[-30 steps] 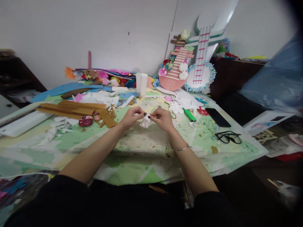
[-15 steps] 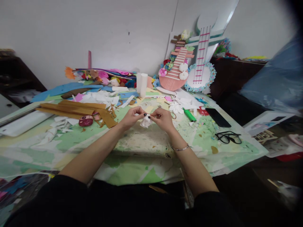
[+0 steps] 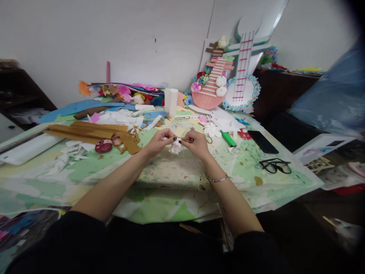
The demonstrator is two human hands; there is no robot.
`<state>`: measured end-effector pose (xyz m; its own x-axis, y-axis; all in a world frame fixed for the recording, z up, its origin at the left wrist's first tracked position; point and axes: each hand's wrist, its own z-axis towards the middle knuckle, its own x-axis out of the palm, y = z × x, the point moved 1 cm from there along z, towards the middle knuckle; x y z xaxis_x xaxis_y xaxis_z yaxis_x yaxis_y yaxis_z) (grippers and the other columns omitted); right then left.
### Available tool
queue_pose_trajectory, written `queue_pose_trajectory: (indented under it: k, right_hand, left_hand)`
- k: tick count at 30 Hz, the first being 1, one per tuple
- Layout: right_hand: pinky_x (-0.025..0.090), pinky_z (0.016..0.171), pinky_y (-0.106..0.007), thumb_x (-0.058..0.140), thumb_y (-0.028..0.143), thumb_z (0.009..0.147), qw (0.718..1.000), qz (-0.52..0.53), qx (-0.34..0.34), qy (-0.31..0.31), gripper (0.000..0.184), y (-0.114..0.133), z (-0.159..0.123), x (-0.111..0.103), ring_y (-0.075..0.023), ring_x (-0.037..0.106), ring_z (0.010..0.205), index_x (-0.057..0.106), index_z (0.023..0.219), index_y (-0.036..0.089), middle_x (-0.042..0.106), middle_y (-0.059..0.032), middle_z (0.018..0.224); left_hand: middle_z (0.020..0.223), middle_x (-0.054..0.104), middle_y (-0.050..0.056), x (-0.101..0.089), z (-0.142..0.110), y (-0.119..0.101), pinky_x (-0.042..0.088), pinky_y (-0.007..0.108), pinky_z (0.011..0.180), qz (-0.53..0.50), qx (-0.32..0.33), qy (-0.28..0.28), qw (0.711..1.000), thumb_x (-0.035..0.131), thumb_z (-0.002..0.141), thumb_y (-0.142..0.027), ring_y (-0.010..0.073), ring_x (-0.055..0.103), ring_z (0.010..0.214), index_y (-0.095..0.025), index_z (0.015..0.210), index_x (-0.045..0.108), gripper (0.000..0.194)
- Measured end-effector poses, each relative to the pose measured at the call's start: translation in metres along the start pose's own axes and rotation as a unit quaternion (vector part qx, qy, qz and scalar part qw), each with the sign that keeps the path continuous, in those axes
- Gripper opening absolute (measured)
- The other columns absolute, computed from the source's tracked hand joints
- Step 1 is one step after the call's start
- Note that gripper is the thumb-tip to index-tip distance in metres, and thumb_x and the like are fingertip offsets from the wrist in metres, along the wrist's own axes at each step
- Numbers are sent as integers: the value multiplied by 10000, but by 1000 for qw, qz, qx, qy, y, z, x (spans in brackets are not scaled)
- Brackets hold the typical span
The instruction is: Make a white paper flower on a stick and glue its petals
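Observation:
A small crumpled white paper flower hangs between my two hands, just above the table. My left hand pinches it from the left with thumb and forefinger. From the right, my right hand pinches its upper part, fingertips almost touching those of the left. The bloom droops below the fingers, and its top is partly hidden by them. Scissors lie beside my right hand, mostly covered by it.
White paper scraps and brown crepe paper strips lie to the left. A green tube, a black phone and glasses are on the right. Paper-decorated instrument shapes lean against the back wall.

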<state>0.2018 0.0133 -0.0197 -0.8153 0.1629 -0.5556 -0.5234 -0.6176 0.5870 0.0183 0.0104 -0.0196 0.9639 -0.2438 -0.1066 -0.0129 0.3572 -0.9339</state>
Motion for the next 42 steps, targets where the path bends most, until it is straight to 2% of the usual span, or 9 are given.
queue_pose_trajectory:
  k: [7,12,18,24,30,42]
  right_hand:
    - [313,552,-221,682,290,717,1000,-21,11,5,130,3,0,-1,-102,488,580,631,664,183,592,16,631]
    - [337,564,-224,620,234,722,1000,-25,12,14,70,9,0,-4,-104,499,581,649,687,181,615,11,644]
    - [357,577,-215,567,217,752,1000,-15,13,17,122,10,0,-5,-94,514,592,680,747,171,654,4,699]
    - [368,587,-210,587,240,782,999,-18,5,33,146,6,2,-2,-91,519,591,711,798,165,674,-12,715]
    - [369,585,-203,610,254,804,997,-24,-3,67,144,5,3,1,-86,526,579,722,828,167,689,-17,727]
    - [358,600,-206,603,248,792,994,-55,33,87,159,2,2,5,-91,528,601,729,848,169,683,-12,735]
  left_hand:
    - [777,635,48,0,-1,-2,418,272,671,-4,2,2,1000,764,641,-479,152,556,706,-157,647,535,396]
    - [763,637,43,0,0,0,405,269,664,-12,7,9,1000,751,668,-451,146,548,692,-153,657,534,369]
    - [772,629,32,0,1,2,412,251,679,-23,-8,10,1000,756,660,-454,132,544,711,-142,671,518,393]
    - [796,620,34,-1,1,4,407,242,665,-11,-9,7,1000,749,664,-450,127,532,707,-142,678,518,386]
    - [646,551,-6,-1,3,7,376,228,595,14,-15,-4,1000,728,663,-468,112,475,608,-147,648,515,386]
    - [685,566,3,4,1,13,393,230,610,-17,-49,-13,999,749,639,-433,108,495,625,-148,658,524,363]
